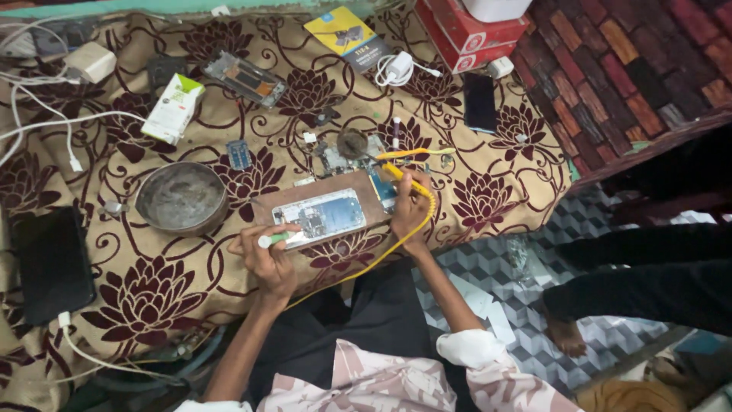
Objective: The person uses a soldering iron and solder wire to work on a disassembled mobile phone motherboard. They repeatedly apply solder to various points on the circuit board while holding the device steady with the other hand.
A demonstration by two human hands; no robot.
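One opened phone (320, 217) lies backless, circuitry exposed.

The person wears a light shirt printed with a pale pink and white pattern, seen at the near edge of the scene. Its sleeves are rolled up above the elbows into thick whitish cuffs, leaving both forearms bare down to the left hand (268, 255) and the right hand (412, 207). Dark, nearly black trousers cover the lap between the arms, and neither wrist carries a watch or band.
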